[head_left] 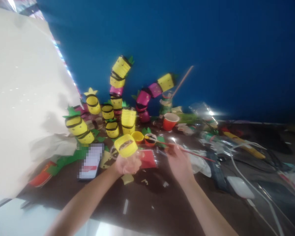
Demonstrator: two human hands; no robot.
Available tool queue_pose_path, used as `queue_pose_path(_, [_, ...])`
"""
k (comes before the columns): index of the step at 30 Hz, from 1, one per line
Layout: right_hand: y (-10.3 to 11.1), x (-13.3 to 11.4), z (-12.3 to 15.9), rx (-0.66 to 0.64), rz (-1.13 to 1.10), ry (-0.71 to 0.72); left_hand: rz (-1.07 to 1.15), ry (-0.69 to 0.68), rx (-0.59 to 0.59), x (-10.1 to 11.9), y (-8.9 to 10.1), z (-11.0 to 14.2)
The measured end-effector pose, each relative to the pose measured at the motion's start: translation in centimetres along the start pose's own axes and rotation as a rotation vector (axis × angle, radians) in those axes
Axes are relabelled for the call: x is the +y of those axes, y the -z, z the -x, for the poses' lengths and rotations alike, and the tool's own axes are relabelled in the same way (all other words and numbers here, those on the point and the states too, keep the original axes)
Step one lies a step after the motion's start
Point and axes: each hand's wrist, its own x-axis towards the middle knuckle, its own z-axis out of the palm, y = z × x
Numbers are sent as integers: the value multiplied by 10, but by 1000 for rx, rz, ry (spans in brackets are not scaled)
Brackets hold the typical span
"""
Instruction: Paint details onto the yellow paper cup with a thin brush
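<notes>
My left hand (129, 164) is closed round a small yellow cup (126, 146), held tilted above the table. Between the fingers of my right hand (178, 159) is a thin paintbrush (196, 154) with a reddish handle. Its tip points left, at a small cup with dark contents (150, 140); I cannot tell whether it touches. Just behind the held cup stands another yellow cup (137, 136). A red square sheet (148, 159) lies on the table between my hands.
Stacked yellow cups with black bands (116, 101) and magenta cups (144, 98) rise before the blue wall (211, 49). A phone (91, 162) lies at left. A red cup (170, 122) stands behind my right hand. White cables (250, 177) and clutter cover the right side.
</notes>
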Motion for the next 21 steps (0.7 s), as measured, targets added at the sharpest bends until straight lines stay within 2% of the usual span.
queue_pose_path(5, [3,0,0,-8,22,60,93,-151,63,3,-1,2])
queue_pose_path(9, [2,-1,1,-17,60,82,124,-343,166,3,-3,2])
queue_pose_path(12, [0,-3,1,-22,50,83,110,-434,217,2,-2,-1])
queue_pose_path(16, [1,-2,2,-42,107,119,129,-493,213,2,6,-1])
queue_pose_path(21, [6,3,6,3,339,146,97,-483,182,6,13,2])
